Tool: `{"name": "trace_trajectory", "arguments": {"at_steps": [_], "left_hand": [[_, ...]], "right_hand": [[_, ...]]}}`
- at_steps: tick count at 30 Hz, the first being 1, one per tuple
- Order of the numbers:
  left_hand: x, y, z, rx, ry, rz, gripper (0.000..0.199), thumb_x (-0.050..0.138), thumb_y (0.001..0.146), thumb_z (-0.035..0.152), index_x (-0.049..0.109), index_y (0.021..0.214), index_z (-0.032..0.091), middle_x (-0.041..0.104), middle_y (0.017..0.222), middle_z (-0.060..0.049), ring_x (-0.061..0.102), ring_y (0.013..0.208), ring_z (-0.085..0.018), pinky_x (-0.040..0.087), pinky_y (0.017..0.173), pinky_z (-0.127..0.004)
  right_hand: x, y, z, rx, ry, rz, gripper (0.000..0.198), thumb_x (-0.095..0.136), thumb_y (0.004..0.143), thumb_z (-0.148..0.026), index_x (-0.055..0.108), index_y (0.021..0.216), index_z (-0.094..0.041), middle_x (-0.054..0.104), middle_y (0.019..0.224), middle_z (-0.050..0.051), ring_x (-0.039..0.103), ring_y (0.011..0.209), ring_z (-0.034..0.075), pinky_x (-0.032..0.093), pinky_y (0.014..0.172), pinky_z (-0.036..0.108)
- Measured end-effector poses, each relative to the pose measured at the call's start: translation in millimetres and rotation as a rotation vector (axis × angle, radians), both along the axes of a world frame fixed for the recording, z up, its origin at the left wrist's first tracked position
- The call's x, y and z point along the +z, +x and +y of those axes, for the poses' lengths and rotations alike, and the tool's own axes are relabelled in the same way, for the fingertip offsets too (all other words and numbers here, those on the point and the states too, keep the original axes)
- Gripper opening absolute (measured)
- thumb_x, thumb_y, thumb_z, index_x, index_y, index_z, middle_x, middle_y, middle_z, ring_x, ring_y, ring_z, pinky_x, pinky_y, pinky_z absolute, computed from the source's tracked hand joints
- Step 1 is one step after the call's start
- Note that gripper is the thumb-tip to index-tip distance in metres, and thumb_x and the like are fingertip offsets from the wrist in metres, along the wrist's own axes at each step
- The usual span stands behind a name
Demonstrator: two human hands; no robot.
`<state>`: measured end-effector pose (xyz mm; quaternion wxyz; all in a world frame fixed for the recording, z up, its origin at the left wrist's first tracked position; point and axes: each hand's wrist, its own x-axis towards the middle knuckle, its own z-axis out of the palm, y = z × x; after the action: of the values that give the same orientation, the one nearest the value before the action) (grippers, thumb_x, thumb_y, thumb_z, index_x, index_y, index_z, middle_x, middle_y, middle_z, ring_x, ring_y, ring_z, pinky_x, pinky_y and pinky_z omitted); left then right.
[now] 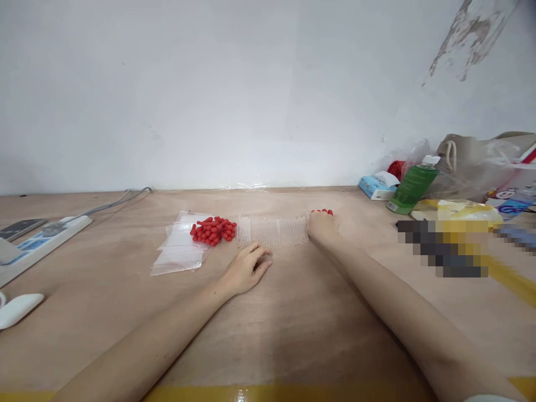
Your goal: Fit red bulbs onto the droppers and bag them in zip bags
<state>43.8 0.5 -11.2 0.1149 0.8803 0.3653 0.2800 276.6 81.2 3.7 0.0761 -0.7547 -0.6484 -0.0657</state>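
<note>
A person's two bare hands rest over a light wooden surface (pixel 285 301) against a white wall (pixel 234 95). Across the middle lies a row of slim, clear plastic tubes (pixel 274 230), set side by side. The row stretches left to right, while each tube's long axis points roughly near to far.

The left hand (pixel 250 269) is just on the near side of the row, toward its left end, thumb and fingers loosely parted, with nothing visible between them. The right hand (pixel 322 224) is curled at the row's right end, closest to the last tubes there. A few small red bulb-shaped caps (pixel 324 211) show past its far side; whether its fingers grip anything cannot be told.

At the row's left end, beside the tubes, sits a heap of red, round-ended rubber bulbs (pixel 213 230), partly on flat, clear plastic bags (pixel 178 258). The left hand is nearer to this heap; the right hand has the whole row between itself and it.

Far right stands a green bottle with a white cap (pixel 412 187).
</note>
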Motion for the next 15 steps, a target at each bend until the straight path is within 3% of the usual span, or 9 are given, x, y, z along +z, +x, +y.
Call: {"name": "trace_trajectory", "arguments": {"at_steps": [6, 11, 13, 15], "left_hand": [[-0.9, 0.9, -0.7, 0.002, 0.024, -0.008, 0.018, 0.047, 0.083, 0.023, 0.055, 0.098, 0.019, 0.054, 0.090, -0.006, 0.054, 0.076, -0.016, 0.046, 0.071, -0.031], [7.9, -0.2, -2.1, 0.056, 0.159, -0.119, 0.018, 0.049, 0.082, 0.024, 0.054, 0.099, 0.020, 0.057, 0.083, -0.004, 0.055, 0.078, -0.016, 0.045, 0.072, -0.030], [20.5, -8.5, 4.7, 0.144, 0.267, -0.236, 0.022, 0.050, 0.081, 0.025, 0.051, 0.102, 0.019, 0.057, 0.077, -0.003, 0.055, 0.074, -0.015, 0.045, 0.071, -0.028], [37.9, -24.8, 19.0, 0.284, 0.350, -0.336, 0.026, 0.049, 0.081, 0.028, 0.049, 0.105, 0.017, 0.056, 0.073, -0.001, 0.054, 0.067, -0.014, 0.045, 0.066, -0.027]], "right_hand": [[-2.0, -2.9, 3.3, -0.001, -0.060, -0.004, 0.015, 0.048, 0.067, -0.008, 0.061, 0.074, -0.012, 0.060, 0.074, 0.013, 0.051, 0.086, 0.029, 0.029, 0.074, 0.041], [8.9, -5.9, -19.4, 0.080, 0.018, -0.031, 0.021, 0.041, 0.077, -0.015, 0.060, 0.084, -0.008, 0.061, 0.082, 0.018, 0.053, 0.087, 0.028, 0.027, 0.077, 0.039], [13.9, -6.6, -38.7, 0.189, 0.073, -0.061, 0.027, 0.038, 0.082, -0.023, 0.059, 0.087, -0.008, 0.061, 0.083, 0.018, 0.054, 0.083, 0.026, 0.028, 0.076, 0.038], [15.5, -5.3, -59.3, 0.453, 0.115, -0.104, 0.030, 0.036, 0.084, -0.029, 0.058, 0.085, -0.010, 0.062, 0.078, 0.015, 0.055, 0.073, 0.023, 0.029, 0.073, 0.035]]}}
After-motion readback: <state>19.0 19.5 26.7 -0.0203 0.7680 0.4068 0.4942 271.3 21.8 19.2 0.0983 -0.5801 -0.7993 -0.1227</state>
